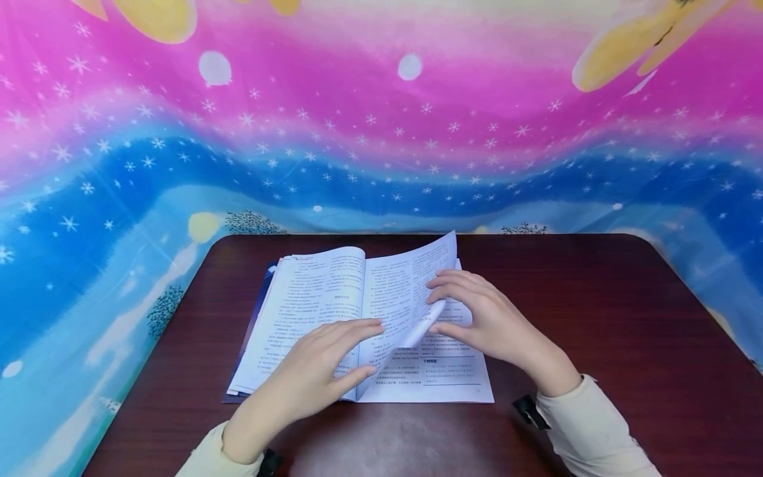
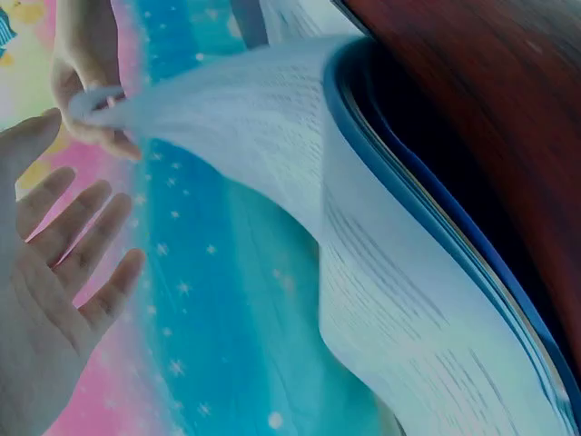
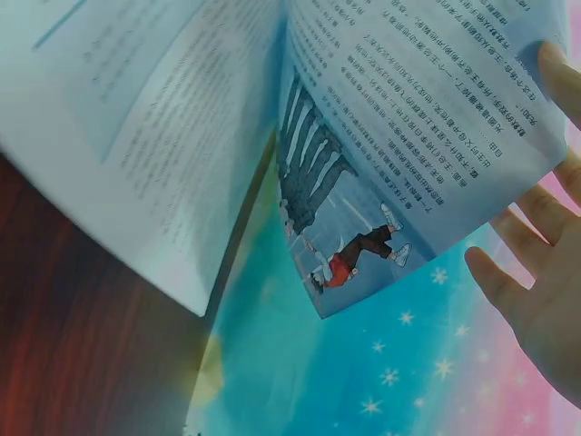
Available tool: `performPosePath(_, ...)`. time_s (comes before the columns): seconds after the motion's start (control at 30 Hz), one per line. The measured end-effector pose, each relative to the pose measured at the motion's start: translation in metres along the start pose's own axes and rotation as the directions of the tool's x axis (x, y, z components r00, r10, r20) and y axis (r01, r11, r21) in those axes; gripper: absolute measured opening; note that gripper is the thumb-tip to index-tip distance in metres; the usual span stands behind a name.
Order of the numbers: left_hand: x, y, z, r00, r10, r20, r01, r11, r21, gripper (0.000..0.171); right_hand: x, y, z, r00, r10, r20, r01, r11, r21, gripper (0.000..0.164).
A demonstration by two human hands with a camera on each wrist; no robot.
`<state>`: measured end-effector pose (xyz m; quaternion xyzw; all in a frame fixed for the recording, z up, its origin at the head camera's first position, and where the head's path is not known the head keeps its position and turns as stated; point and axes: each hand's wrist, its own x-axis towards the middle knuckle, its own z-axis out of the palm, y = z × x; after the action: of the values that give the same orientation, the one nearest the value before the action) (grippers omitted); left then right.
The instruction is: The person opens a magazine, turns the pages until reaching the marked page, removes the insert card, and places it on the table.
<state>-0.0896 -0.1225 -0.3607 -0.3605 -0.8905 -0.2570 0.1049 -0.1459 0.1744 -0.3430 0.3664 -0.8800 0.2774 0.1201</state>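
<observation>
- We see a booklet [image 1: 310, 311] lying spread on the dark brown table [image 1: 596, 298], near the middle of the tabletop, with a strip of blue cover [image 1: 250, 341] showing past its left side.
- One lifted page [image 1: 393, 291] rises from the right half and curls over at its outer edge.
- We find the right hand [image 1: 491, 321] grasping that page, its outer edge pinched between thumb and fingers.
- The left hand [image 1: 324, 361] grips nothing; we see its fingers spread and relaxed above the booklet's middle (the left wrist view shows the palm apart from the paper).
- In the right wrist view, we make out a drawn figure [image 3: 354, 259] in a red top, near the page's corner.
- Behind the table we see a pink and blue backdrop [image 1: 357, 132] dotted with snowflakes.
</observation>
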Motion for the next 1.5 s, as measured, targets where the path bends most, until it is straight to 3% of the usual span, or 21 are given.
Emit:
performPosePath(0.2,0.014,0.005,0.008,0.988,0.130,-0.084,-0.131,0.991,-0.015,0.059,0.007,-0.006,-0.001,1.000,-0.022,-0.004,0.022,1.000,-0.015,0.039)
performPosePath(0.63,0.030,0.006,0.016,0.965,0.226,-0.134,-0.227,0.974,0.005,0.049,0.013,-0.016,0.000,0.998,-0.058,-0.021,0.058,0.998,0.015,0.039)
performPosePath(0.8,0.028,0.005,0.017,0.964,0.221,-0.150,-0.222,0.975,0.007,0.039,0.010,-0.016,0.001,0.996,-0.069,-0.055,0.070,0.997,0.032,0.044)
performPosePath(1.07,0.021,-0.001,0.019,0.970,0.172,-0.171,-0.171,0.985,0.023,0.048,0.003,-0.013,0.000,0.983,-0.087,-0.160,0.098,0.993,0.060,0.046)
performPosePath(1.37,0.008,-0.009,0.016,0.958,0.174,-0.227,-0.172,0.985,0.032,0.053,-0.009,-0.007,-0.002,0.990,-0.044,-0.131,0.048,0.998,0.029,0.041)
performPosePath(1.5,0.001,-0.011,0.014,0.965,0.136,-0.223,-0.136,0.991,0.017,0.048,-0.015,-0.002,0.002,0.994,-0.020,-0.106,0.020,1.000,0.006,0.037)
